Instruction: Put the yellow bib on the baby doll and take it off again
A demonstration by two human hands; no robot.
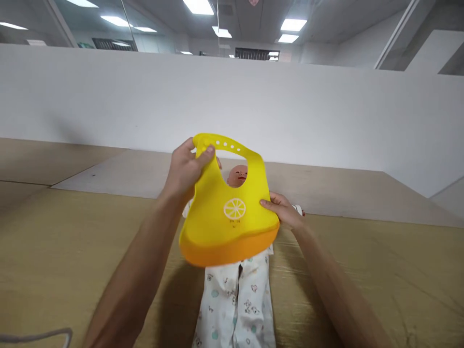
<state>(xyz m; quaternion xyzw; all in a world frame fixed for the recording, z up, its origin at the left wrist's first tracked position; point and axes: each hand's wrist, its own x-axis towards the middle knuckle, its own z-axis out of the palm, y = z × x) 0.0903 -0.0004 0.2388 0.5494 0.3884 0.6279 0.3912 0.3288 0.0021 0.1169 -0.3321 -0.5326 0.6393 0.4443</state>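
Note:
A yellow baby bib (213, 208) with an orange pocket along its bottom and a white citrus slice print is held up in front of me. My left hand (186, 169) grips its upper left strap, thumb on the near face. Lower down, my right hand (284, 209) pinches the bib's right edge. Behind the bib a baby doll (237, 176) lies on its back; its face shows through the neck opening. White patterned clothes (235, 304) cover the doll's legs, while the bib hides most of its torso.
The doll lies on a tan, glossy tabletop (362, 275). A paler board (108, 174) runs along the back, before a white wall (232, 96) with glass above. A grey cable (39, 334) crosses the lower left corner.

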